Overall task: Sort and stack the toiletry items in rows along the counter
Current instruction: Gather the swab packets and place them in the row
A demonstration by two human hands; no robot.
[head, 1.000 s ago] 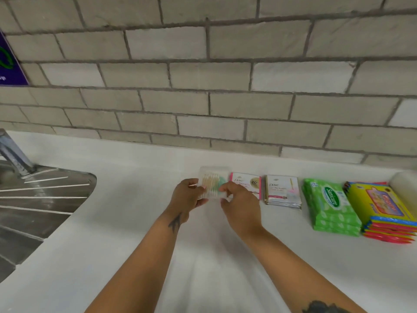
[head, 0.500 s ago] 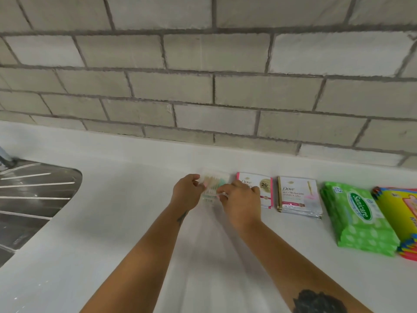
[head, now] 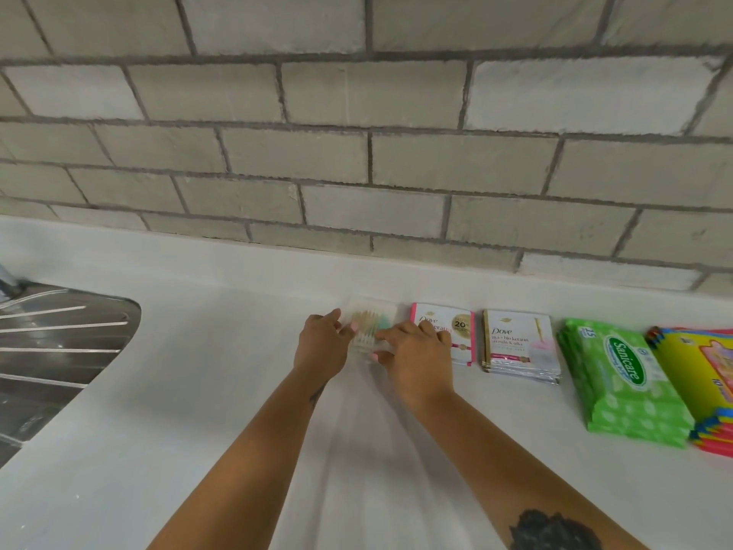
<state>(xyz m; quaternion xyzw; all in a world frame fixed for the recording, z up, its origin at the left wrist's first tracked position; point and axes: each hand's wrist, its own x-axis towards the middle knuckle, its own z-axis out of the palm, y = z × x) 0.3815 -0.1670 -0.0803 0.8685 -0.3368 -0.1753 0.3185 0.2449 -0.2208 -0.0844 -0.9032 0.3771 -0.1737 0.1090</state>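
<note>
A clear plastic cotton swab box (head: 372,320) lies flat on the white counter (head: 198,391), at the left end of a row of items. My left hand (head: 322,346) grips its left side and my right hand (head: 416,357) grips its right side, fingers over its front edge. To the right follow a pink-edged Dove sachet stack (head: 456,325), partly hidden by my right hand, a gold-edged Dove sachet stack (head: 519,345), a green Sanicare wipes stack (head: 622,379) and a yellow packet stack (head: 706,379) cut off by the frame.
A steel sink drainboard (head: 55,351) takes up the left side. A grey block wall (head: 357,152) rises right behind the row. Bare counter stretches between the sink and the swab box and toward me.
The swab box has gone from lifted in both hands down onto the counter beside the pink Dove stack. The camera has shifted right, so less of the sink shows.
</note>
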